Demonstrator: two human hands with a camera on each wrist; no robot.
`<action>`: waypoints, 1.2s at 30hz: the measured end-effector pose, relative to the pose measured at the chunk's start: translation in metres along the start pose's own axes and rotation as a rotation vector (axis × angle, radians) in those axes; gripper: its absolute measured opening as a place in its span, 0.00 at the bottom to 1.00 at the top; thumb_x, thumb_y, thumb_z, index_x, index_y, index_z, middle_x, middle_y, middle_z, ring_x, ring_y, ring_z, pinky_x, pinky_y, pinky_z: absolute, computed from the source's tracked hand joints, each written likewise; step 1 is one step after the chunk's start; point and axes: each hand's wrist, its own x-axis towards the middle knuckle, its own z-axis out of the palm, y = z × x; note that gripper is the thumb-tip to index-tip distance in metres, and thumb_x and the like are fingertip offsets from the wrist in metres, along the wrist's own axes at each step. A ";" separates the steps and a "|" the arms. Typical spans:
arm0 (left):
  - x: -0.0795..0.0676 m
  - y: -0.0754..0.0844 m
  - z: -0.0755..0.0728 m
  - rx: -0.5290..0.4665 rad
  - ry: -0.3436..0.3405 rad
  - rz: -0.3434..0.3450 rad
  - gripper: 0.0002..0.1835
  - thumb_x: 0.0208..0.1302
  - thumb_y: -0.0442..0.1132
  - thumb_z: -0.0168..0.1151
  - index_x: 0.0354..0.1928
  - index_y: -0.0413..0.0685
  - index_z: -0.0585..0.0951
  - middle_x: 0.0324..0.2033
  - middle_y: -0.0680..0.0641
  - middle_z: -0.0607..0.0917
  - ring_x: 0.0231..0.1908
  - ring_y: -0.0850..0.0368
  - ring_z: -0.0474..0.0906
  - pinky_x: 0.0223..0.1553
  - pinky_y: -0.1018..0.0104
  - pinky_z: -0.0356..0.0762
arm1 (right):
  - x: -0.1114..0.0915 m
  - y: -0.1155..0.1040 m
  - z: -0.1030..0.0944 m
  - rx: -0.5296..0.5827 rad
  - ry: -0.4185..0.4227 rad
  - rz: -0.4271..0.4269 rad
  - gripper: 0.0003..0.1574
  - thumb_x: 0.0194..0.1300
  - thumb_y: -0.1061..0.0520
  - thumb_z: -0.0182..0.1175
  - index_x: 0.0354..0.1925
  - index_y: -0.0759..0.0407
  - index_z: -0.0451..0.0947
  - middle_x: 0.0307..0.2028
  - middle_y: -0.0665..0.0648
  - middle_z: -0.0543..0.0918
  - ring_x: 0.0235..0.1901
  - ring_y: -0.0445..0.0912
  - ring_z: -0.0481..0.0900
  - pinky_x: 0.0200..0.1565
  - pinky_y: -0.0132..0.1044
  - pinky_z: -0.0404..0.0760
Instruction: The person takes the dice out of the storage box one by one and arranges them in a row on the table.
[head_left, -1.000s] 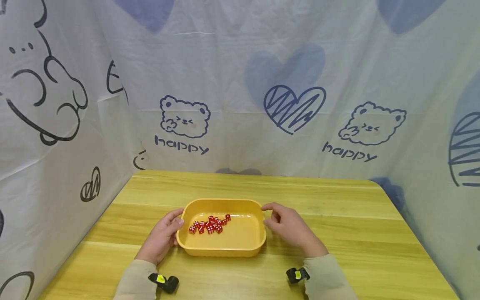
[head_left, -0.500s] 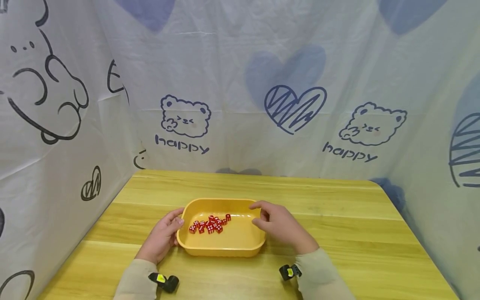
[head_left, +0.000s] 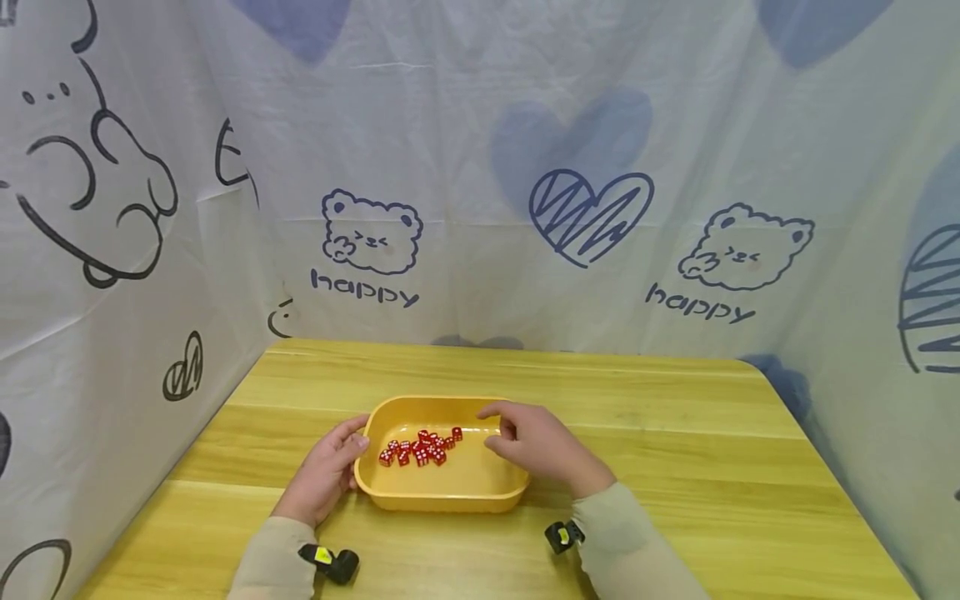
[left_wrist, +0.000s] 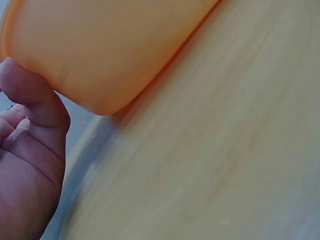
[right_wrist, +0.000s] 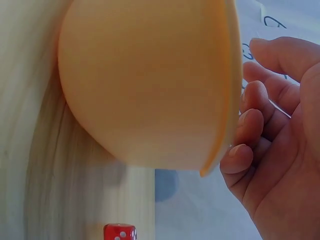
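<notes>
A yellow rectangular tray (head_left: 480, 479) sits on the table with several red dice (head_left: 422, 450) with white dots clustered in its left half. At its left end my left hand (head_left: 321, 475) grips the rim, thumb on top; the left wrist view shows the thumb (left_wrist: 37, 95) against the tray's corner. My right hand (head_left: 543, 446) hovers over the tray's right end, holding nothing, thumb and forefinger apart. The right wrist view has its other fingers loosely curled just past the rim. A single red die (right_wrist: 120, 232) lies on the table outside the tray there.
The wood-patterned table (head_left: 675, 433) has its far edge close to a white curtain (head_left: 465, 250) printed with hearts and bears. Curtain also rises on the left and right sides. Black cameras are strapped to both wrists.
My right hand has moved left, from beside the tray's right rim to over its right end. My left hand keeps its grip, and the dice lie as before.
</notes>
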 end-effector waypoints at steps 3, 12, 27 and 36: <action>0.000 0.000 0.001 0.000 0.000 0.000 0.29 0.78 0.38 0.52 0.76 0.39 0.59 0.42 0.43 0.73 0.23 0.61 0.70 0.23 0.74 0.73 | 0.004 -0.003 0.001 -0.016 -0.012 -0.006 0.21 0.71 0.50 0.62 0.60 0.48 0.79 0.23 0.45 0.72 0.22 0.38 0.66 0.27 0.34 0.70; 0.000 0.001 0.001 -0.009 0.012 -0.004 0.29 0.78 0.37 0.53 0.75 0.40 0.60 0.42 0.43 0.73 0.23 0.61 0.70 0.22 0.74 0.72 | 0.019 -0.006 0.015 -0.030 -0.095 -0.025 0.22 0.69 0.52 0.64 0.60 0.52 0.80 0.22 0.46 0.72 0.20 0.39 0.67 0.25 0.33 0.69; -0.001 0.002 0.003 -0.003 0.018 -0.010 0.28 0.78 0.37 0.52 0.75 0.40 0.60 0.43 0.43 0.73 0.24 0.60 0.70 0.22 0.74 0.72 | 0.034 -0.014 0.031 -0.099 -0.188 -0.015 0.22 0.70 0.50 0.63 0.61 0.48 0.80 0.26 0.46 0.74 0.24 0.40 0.69 0.27 0.34 0.70; -0.001 0.001 0.002 0.001 0.008 -0.004 0.29 0.78 0.37 0.52 0.76 0.40 0.59 0.43 0.43 0.73 0.24 0.61 0.71 0.23 0.74 0.72 | 0.043 -0.014 0.039 -0.152 -0.214 -0.030 0.22 0.69 0.51 0.62 0.60 0.47 0.80 0.27 0.45 0.76 0.26 0.40 0.71 0.31 0.35 0.73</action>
